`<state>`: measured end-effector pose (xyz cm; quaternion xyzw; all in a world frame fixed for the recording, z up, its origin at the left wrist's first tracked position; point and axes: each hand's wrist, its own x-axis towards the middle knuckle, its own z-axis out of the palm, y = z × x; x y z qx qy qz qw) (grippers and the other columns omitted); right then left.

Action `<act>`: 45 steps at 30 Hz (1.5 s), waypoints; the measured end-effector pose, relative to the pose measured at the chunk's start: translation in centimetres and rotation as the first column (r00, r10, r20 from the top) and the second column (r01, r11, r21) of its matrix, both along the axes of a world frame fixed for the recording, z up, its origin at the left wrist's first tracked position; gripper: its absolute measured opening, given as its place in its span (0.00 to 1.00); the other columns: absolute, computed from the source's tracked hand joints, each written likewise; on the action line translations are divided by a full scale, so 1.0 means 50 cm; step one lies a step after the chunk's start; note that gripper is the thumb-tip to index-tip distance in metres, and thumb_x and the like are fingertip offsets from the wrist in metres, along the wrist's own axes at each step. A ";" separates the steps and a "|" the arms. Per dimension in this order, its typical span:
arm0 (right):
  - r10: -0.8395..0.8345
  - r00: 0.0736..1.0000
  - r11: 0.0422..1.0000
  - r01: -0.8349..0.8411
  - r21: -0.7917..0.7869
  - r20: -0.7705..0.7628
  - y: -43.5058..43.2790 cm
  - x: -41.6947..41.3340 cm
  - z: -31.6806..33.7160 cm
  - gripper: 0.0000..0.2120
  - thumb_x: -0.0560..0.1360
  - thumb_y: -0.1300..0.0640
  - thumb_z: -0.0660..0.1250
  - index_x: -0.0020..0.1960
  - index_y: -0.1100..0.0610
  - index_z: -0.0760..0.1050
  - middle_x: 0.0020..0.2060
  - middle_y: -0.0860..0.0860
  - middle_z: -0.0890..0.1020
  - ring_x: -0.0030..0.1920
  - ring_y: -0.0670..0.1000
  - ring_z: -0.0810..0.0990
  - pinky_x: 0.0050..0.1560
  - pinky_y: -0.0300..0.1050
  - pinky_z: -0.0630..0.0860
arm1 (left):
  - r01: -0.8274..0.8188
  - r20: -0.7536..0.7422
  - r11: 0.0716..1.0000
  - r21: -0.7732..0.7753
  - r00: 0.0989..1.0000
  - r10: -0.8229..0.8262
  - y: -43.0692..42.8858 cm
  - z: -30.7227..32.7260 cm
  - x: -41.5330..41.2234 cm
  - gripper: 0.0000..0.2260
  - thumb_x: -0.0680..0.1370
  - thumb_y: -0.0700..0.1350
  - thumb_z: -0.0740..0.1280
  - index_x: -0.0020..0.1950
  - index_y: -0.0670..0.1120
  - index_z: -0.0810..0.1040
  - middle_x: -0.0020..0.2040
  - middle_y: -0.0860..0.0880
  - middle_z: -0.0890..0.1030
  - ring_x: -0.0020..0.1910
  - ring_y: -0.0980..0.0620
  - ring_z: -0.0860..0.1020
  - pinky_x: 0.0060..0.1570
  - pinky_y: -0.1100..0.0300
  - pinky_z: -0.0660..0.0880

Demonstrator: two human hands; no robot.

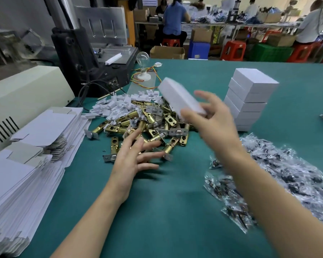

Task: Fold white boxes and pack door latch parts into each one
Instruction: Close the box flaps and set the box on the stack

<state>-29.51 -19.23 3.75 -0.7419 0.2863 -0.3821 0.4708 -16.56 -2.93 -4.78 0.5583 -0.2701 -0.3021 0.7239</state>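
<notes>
My right hand (211,118) grips a closed white box (179,98) in the air above the table, blurred by motion, just left of a stack of finished white boxes (250,97). My left hand (136,157) hovers with spread, relaxed fingers at the near edge of a pile of brass door latches (147,123) and holds nothing. Small white plastic parts (119,105) lie behind the latches. Flat unfolded box blanks (32,146) are stacked at the left. Clear bags of dark screws (280,179) lie at the right.
A beige machine (26,90) and a dark press (90,58) stand at the back left, with cables and a light bulb (143,58) on a stand. The green table (157,211) spreads in front of me. People work at benches far behind.
</notes>
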 end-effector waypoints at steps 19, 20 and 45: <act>-0.542 0.777 0.819 0.402 -0.410 -0.322 -0.345 -0.076 0.129 0.31 0.70 0.49 0.78 0.68 0.55 0.72 0.64 0.58 0.78 0.63 0.59 0.77 0.51 0.50 0.71 | 0.119 0.049 0.985 0.122 0.991 -0.126 -0.005 -0.010 0.001 0.21 0.78 0.56 0.66 0.67 0.47 0.79 0.56 0.45 0.88 0.49 0.43 0.88 0.40 0.56 0.84; -0.536 0.779 0.821 0.391 -0.416 -0.326 -0.343 -0.077 0.128 0.31 0.69 0.49 0.79 0.68 0.55 0.72 0.64 0.58 0.77 0.62 0.59 0.77 0.51 0.50 0.72 | 0.122 0.047 0.985 0.125 0.991 -0.129 -0.005 -0.010 0.000 0.21 0.78 0.56 0.66 0.66 0.47 0.79 0.56 0.45 0.88 0.49 0.43 0.88 0.40 0.56 0.84; -0.409 0.905 0.631 0.192 -0.752 -0.112 -0.201 0.003 0.173 0.29 0.74 0.47 0.72 0.70 0.56 0.70 0.66 0.56 0.72 0.65 0.56 0.73 0.64 0.59 0.73 | 0.158 0.107 0.971 0.178 0.978 -0.179 -0.013 -0.008 -0.011 0.19 0.78 0.57 0.66 0.62 0.47 0.81 0.51 0.45 0.88 0.45 0.44 0.87 0.40 0.53 0.85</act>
